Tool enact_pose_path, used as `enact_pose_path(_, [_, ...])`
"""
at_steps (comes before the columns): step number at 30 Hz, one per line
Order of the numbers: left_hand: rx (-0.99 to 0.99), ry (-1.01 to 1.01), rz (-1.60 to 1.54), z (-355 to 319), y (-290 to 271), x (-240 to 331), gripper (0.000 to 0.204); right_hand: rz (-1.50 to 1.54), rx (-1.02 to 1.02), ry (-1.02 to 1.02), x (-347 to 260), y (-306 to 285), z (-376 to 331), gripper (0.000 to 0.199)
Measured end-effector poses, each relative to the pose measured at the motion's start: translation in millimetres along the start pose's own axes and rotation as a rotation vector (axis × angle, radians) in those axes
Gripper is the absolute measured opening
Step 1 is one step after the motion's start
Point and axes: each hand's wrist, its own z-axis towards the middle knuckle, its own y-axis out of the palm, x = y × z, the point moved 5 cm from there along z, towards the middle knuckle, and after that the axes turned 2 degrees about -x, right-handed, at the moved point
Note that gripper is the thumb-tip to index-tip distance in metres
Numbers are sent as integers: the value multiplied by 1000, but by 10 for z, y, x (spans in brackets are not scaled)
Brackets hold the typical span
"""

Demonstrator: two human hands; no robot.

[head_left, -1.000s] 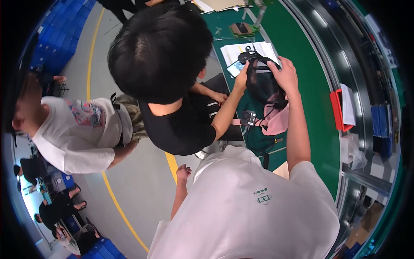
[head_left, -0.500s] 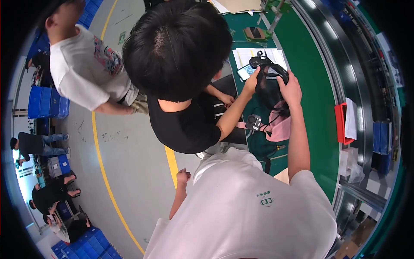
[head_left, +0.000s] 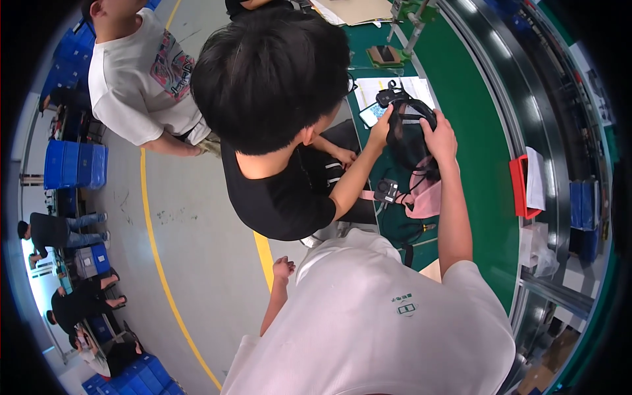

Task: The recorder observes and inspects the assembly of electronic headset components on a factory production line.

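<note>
So the headset [head_left: 403,141] sat at nine o'clock off the right hand [head_left: 441,138], fingers hooked over its edge, long axis roughly eleven-to-five; left hand [head_left: 283,268] hung farther off, loosely curled, looked empty.

Green lettering [head_left: 401,298] and an emblem [head_left: 407,309] are printed on a white shirt [head_left: 375,336]; a code [head_left: 378,112] (blue, square) is displayed on a phone [head_left: 367,120]
</note>
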Motion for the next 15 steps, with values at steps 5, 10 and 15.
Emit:
enact_pose_path(5, [15, -24, 19, -15, -32, 23, 25, -8, -7, -22, 35, 81, 131, 45])
enact_pose_path(10, [14, -28, 14, -28, -8, 16, 24, -40, -372, 1, -16, 105, 401, 61])
enact_pose_path(15, [-12, -19, -6, -63, 54, -118, 23, -165, -304, -76, -314, 165, 875, 84])
